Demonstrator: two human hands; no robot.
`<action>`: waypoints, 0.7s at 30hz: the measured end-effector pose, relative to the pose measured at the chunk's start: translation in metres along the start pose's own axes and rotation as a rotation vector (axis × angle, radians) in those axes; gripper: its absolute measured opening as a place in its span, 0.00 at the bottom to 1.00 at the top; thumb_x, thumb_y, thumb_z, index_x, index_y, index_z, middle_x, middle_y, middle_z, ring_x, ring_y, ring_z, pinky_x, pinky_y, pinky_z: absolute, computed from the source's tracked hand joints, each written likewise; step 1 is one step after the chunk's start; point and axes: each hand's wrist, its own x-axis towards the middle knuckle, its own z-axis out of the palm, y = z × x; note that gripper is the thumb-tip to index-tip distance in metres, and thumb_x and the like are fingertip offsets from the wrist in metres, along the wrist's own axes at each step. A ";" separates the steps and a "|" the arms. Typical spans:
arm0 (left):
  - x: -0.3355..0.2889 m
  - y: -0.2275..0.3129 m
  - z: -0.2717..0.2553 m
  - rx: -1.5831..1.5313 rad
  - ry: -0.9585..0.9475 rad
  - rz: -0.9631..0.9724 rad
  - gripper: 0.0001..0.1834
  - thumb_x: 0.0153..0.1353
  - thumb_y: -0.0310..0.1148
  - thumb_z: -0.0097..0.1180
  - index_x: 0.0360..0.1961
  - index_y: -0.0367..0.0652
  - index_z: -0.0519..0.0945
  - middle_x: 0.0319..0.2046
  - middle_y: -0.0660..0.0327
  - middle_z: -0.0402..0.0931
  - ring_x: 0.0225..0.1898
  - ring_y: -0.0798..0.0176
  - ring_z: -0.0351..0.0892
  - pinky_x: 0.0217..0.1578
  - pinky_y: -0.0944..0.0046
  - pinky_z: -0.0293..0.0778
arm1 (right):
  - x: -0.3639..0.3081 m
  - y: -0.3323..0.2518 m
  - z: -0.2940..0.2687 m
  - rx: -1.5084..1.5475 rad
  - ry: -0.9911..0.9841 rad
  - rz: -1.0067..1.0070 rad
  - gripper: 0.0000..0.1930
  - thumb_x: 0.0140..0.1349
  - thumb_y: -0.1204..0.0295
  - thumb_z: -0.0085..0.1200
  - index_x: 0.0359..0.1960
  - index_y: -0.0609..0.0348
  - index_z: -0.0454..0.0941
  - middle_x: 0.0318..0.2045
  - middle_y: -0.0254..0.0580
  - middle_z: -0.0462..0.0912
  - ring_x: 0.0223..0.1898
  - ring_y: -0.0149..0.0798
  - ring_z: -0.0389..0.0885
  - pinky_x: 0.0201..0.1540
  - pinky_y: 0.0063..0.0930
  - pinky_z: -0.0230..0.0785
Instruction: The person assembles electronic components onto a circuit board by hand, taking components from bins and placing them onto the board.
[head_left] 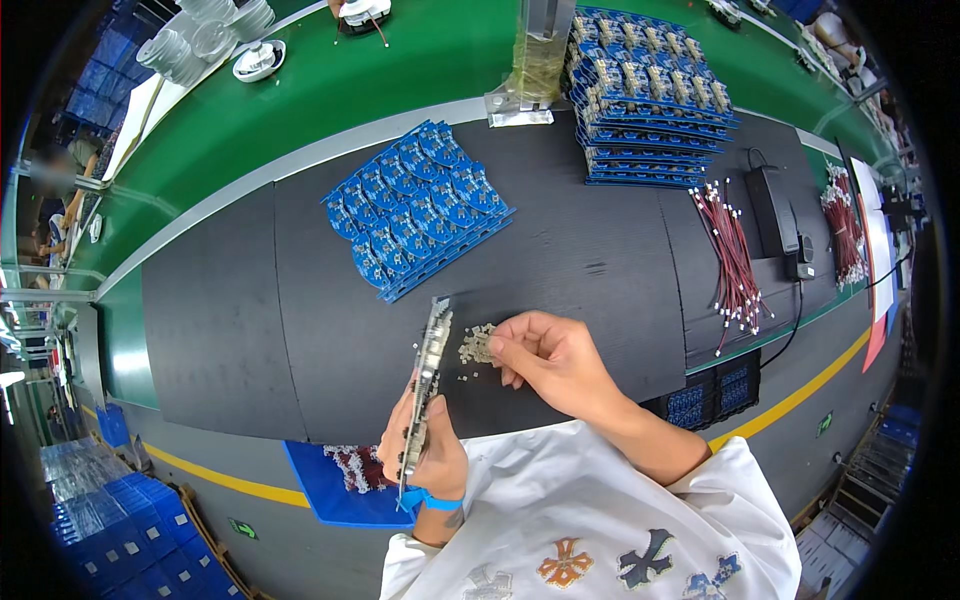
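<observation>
My left hand (428, 450) grips a circuit board panel (426, 385) held upright on edge, so only its thin side with pale connectors shows. Beside it on the black mat lies a little heap of small pale connectors (476, 345). The fingers of my right hand (545, 355) are pinched together at the right side of this heap; whatever sits between the fingertips is too small to make out. Beyond both hands rests a low stack of blue circuit board panels (415, 210).
A tall stack of blue boards with pale connectors (650, 100) stands at the back, right of a metal post (540, 60). Bundled red wires (730, 260) and a black power adapter (770, 210) lie to the right. A blue tray (340, 500) sits below the table's front edge.
</observation>
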 end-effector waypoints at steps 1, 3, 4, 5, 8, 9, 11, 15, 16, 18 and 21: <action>0.000 0.000 0.000 -0.039 0.006 0.016 0.08 0.50 0.19 0.55 0.33 0.28 0.73 0.33 0.44 0.77 0.37 0.45 0.78 0.40 0.56 0.73 | 0.002 0.003 -0.001 -0.145 0.039 -0.036 0.08 0.59 0.72 0.51 0.35 0.66 0.73 0.24 0.35 0.77 0.23 0.22 0.73 0.25 0.15 0.66; 0.003 0.002 0.002 -0.068 -0.012 0.027 0.08 0.50 0.19 0.55 0.32 0.28 0.74 0.34 0.43 0.77 0.39 0.44 0.77 0.42 0.53 0.72 | -0.003 -0.006 0.001 -0.088 0.013 -0.114 0.08 0.58 0.73 0.51 0.35 0.66 0.73 0.24 0.35 0.77 0.23 0.21 0.73 0.24 0.14 0.65; 0.005 0.003 0.000 -0.047 -0.094 0.060 0.08 0.49 0.19 0.55 0.33 0.28 0.74 0.34 0.43 0.76 0.40 0.43 0.76 0.44 0.52 0.71 | -0.006 -0.013 0.005 -0.031 -0.015 -0.191 0.08 0.58 0.73 0.51 0.35 0.65 0.74 0.25 0.35 0.77 0.23 0.21 0.73 0.24 0.14 0.65; 0.007 0.005 -0.001 -0.027 -0.176 0.093 0.08 0.49 0.18 0.55 0.33 0.29 0.74 0.35 0.43 0.76 0.42 0.43 0.76 0.45 0.50 0.70 | -0.010 -0.022 0.007 -0.030 -0.013 -0.189 0.08 0.58 0.73 0.51 0.35 0.65 0.74 0.25 0.35 0.77 0.23 0.21 0.73 0.24 0.14 0.65; 0.015 0.009 0.005 -0.036 -0.202 0.155 0.11 0.46 0.15 0.54 0.34 0.29 0.74 0.35 0.43 0.76 0.43 0.43 0.75 0.47 0.48 0.68 | -0.014 -0.046 0.012 0.190 -0.161 -0.099 0.07 0.59 0.74 0.50 0.35 0.66 0.73 0.24 0.33 0.76 0.22 0.19 0.71 0.23 0.12 0.63; 0.016 0.010 0.007 -0.051 -0.194 0.201 0.11 0.45 0.14 0.54 0.34 0.29 0.75 0.35 0.43 0.76 0.43 0.43 0.75 0.46 0.47 0.68 | -0.014 -0.048 0.012 0.189 -0.160 -0.098 0.07 0.59 0.74 0.50 0.35 0.66 0.73 0.24 0.33 0.76 0.22 0.19 0.71 0.23 0.12 0.63; 0.018 0.011 0.008 -0.009 -0.178 0.230 0.12 0.43 0.14 0.54 0.33 0.29 0.75 0.35 0.42 0.76 0.43 0.44 0.75 0.46 0.47 0.69 | -0.014 -0.051 0.012 0.177 -0.165 -0.033 0.08 0.60 0.72 0.49 0.35 0.66 0.73 0.24 0.32 0.75 0.22 0.19 0.71 0.23 0.12 0.63; 0.012 0.011 0.004 0.024 -0.023 0.125 0.09 0.47 0.16 0.53 0.33 0.27 0.75 0.33 0.44 0.77 0.39 0.47 0.76 0.43 0.51 0.70 | -0.019 -0.052 0.012 0.184 -0.175 0.018 0.09 0.61 0.71 0.47 0.35 0.66 0.72 0.23 0.33 0.75 0.22 0.21 0.71 0.23 0.13 0.64; 0.008 0.011 0.002 0.070 0.073 0.016 0.09 0.49 0.19 0.54 0.33 0.26 0.75 0.32 0.45 0.77 0.36 0.51 0.77 0.39 0.56 0.72 | -0.019 -0.049 0.012 0.178 -0.170 0.009 0.09 0.61 0.71 0.47 0.34 0.66 0.73 0.22 0.33 0.74 0.22 0.21 0.71 0.23 0.14 0.64; 0.013 0.017 0.000 0.024 0.199 -0.140 0.10 0.53 0.23 0.55 0.34 0.25 0.74 0.29 0.52 0.77 0.29 0.62 0.76 0.33 0.65 0.71 | -0.017 -0.041 0.008 0.167 -0.160 0.005 0.09 0.61 0.70 0.47 0.33 0.66 0.73 0.22 0.33 0.74 0.22 0.20 0.71 0.24 0.14 0.65; 0.013 0.005 -0.005 -0.121 0.254 -0.078 0.10 0.52 0.23 0.56 0.34 0.26 0.74 0.30 0.54 0.76 0.30 0.64 0.75 0.35 0.66 0.71 | -0.012 -0.032 -0.010 -0.334 0.005 -0.030 0.07 0.58 0.73 0.50 0.31 0.67 0.74 0.22 0.39 0.76 0.21 0.29 0.75 0.25 0.21 0.67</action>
